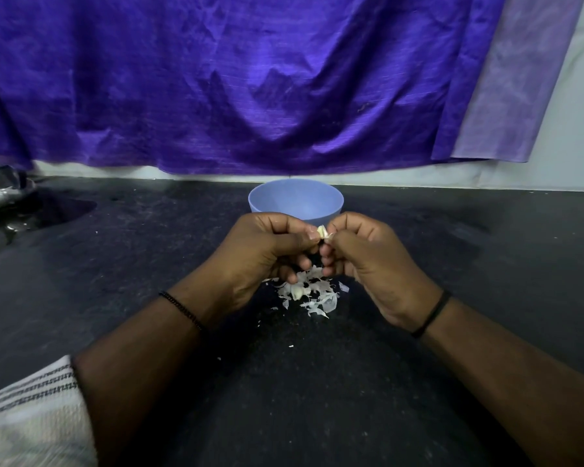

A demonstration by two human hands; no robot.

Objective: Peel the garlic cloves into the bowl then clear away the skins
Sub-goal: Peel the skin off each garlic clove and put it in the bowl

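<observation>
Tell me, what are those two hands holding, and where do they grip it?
A garlic clove, pinched between the fingertips of the left hand and right hand, one on each side.

Looks like a home kitchen. Dark speckled stone countertop (418,230) against a pale wall, shiny steel pot (0,190) at far left, plastic bowl (295,202) and garlic skins (312,294) on the counter. Purple cloth (233,79) hung over the wall behind.
</observation>
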